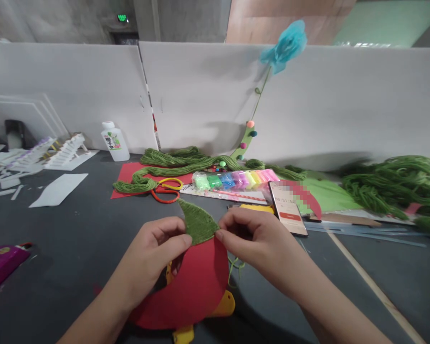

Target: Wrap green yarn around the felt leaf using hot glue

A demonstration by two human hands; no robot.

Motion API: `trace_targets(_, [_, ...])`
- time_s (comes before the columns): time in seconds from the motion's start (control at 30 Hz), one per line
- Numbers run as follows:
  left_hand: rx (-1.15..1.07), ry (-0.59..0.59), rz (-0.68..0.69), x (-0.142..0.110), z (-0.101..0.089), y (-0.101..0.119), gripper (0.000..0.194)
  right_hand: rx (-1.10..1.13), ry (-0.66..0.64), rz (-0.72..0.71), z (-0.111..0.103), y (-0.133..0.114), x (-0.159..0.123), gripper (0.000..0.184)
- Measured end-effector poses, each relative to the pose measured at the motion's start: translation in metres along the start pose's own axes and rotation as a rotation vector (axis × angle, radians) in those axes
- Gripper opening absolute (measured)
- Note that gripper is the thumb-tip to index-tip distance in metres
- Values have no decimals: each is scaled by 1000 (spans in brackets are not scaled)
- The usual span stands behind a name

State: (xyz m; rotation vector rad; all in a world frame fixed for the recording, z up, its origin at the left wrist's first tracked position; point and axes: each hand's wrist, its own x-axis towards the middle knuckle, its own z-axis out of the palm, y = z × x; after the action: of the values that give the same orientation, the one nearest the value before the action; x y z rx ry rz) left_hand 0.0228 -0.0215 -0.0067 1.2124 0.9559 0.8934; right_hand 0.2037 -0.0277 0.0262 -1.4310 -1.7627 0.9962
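A red crescent-shaped cutout (204, 282) stands tilted up before me, its pointed tip covered in rows of green yarn (199, 222). My left hand (157, 248) grips the cutout at the left side of the yarn-covered part, thumb in front and the other fingers partly hidden behind. On the opposite edge, thumb and forefinger of my right hand (251, 234) pinch together where the yarn meets the red. A loose strand of green yarn (236, 267) hangs behind the cutout on the right. Yellow tool parts (224, 305) show from under it, mostly hidden.
Scissors (166, 191), green yarn skeins (189, 162), bagged coloured clay (234, 180) and a phone (288, 209) lie beyond my hands. More yarn (404, 181) is heaped right. A white bottle (115, 142) stands back left; a purple device (5, 265) lies left. A white partition (208, 95) closes the back.
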Motion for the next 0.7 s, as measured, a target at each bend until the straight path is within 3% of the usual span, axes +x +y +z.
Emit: trace_targets(0.7, [-56,-70,-108,-2,3,6,18,-173,-77,-189,-3,4,0,12])
